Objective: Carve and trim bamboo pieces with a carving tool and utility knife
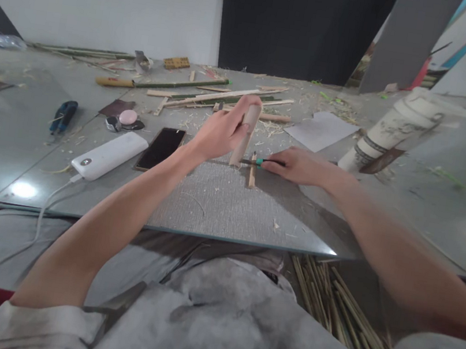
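My left hand point(224, 129) is wrapped round the upper part of a pale wooden or bamboo piece point(244, 141), which stands nearly upright with its lower end at the table. My right hand point(298, 165) grips a small knife point(260, 162) with a black handle and a green collar. Its thin blade points left, towards the foot of the pale piece, and crosses a short bamboo block point(252, 177) on the glass table point(210, 206). Whether the blade touches the upright piece I cannot tell.
Bamboo strips point(218, 99) and shavings lie behind my hands. To the left are a phone point(161, 149), a white power bank point(109, 156) with a cable, and blue-handled pliers point(63, 117). A paper sheet point(322, 130) and a large white cylinder point(392, 131) sit right.
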`<state>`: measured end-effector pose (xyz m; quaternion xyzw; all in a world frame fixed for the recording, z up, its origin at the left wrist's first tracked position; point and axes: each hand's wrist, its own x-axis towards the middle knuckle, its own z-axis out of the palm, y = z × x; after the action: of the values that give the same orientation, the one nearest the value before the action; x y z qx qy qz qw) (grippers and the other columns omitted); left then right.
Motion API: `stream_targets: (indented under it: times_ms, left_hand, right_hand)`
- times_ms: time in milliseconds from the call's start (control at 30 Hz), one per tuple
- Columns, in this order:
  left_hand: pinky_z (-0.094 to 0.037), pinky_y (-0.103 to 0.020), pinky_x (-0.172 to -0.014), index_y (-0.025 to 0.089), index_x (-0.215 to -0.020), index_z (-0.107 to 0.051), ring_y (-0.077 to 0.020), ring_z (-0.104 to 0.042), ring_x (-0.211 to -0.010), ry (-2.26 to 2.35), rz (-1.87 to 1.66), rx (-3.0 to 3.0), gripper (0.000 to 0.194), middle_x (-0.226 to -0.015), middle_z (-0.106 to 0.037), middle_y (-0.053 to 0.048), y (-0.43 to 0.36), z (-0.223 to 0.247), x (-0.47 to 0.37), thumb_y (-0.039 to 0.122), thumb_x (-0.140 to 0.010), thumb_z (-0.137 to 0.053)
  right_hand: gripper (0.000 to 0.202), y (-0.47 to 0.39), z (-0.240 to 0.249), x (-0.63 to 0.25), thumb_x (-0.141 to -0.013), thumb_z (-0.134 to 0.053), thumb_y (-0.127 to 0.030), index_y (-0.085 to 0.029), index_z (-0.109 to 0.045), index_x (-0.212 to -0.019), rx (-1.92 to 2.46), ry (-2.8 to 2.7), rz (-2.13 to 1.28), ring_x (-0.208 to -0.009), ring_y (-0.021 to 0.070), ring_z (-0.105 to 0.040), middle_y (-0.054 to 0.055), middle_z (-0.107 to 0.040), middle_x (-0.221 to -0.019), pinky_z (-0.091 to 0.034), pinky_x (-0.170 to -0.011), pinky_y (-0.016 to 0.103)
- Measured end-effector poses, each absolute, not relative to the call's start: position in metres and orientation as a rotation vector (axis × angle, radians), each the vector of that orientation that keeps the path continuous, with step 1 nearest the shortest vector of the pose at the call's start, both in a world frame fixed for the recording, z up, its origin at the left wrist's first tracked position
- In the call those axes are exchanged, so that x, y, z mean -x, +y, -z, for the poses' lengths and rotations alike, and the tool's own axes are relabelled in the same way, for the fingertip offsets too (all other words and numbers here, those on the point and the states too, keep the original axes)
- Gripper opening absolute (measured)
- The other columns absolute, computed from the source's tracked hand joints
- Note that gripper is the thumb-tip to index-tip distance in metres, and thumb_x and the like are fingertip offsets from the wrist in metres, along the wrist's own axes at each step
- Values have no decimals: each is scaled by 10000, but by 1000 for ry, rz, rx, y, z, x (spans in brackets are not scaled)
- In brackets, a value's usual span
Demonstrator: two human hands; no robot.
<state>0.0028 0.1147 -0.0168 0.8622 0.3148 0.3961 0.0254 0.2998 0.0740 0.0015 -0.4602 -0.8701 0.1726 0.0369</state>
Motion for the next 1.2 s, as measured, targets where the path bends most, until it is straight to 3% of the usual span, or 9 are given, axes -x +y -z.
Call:
stream_targets:
  times_ms: [200,467,600,733,1067,1200]
  left_hand:
    - [-428,-387,-713,306,-1672,-586,-208,-439,-561,999,-1237,-2654,443,-690,-559,44,119,20,-3,451,-1273,-460]
    - [-448,-393,-724,328,-1696,-591,-198,-417,-549,989,-1256,-2633,472,-688,-589,32,119,22,-5,514,-1295,-425]
    - [-471,-395,-709,311,-1689,-612,-201,-430,-554,1018,-1268,-2632,464,-694,-637,17,119,24,-6,463,-1278,-460]
    - [-441,-392,-699,283,-1699,-623,-203,-407,-555,1073,-1296,-2637,479,-678,-585,30,121,27,-7,398,-1261,-468]
    - [-510,-385,-702,261,-1873,-454,-218,-517,-575,1035,-1357,-2610,595,-721,-588,31,121,37,-11,438,-1305,-428]
    - [-428,-360,-688,257,-1893,-454,-200,-490,-585,998,-1380,-2619,614,-744,-593,38,120,38,-11,381,-1291,-452]
  right_hand:
    - [657,76,-3,-304,-1160,-591,-852,-291,-710,-839,1464,-2657,-523,-699,229,-593,33,-721,-747,-366,-742,439]
    - [808,73,-2,-307,-1135,-495,-1025,-305,-619,-790,1624,-2621,-663,-581,221,-552,4,-589,-605,-376,-648,439]
    - [878,68,-9,-303,-1092,-467,-1113,-309,-564,-753,1675,-2594,-733,-553,229,-576,22,-604,-577,-408,-643,446]
    - [927,66,-14,-305,-1070,-425,-1161,-309,-563,-731,1683,-2588,-786,-555,229,-588,52,-646,-595,-439,-659,455]
    - [962,64,-13,-312,-997,-437,-1236,-313,-593,-773,1698,-2531,-922,-540,213,-590,39,-651,-585,-436,-622,436]
    - [937,60,-16,-310,-1001,-488,-1218,-311,-581,-785,1688,-2514,-1001,-550,211,-584,33,-639,-615,-440,-617,431]
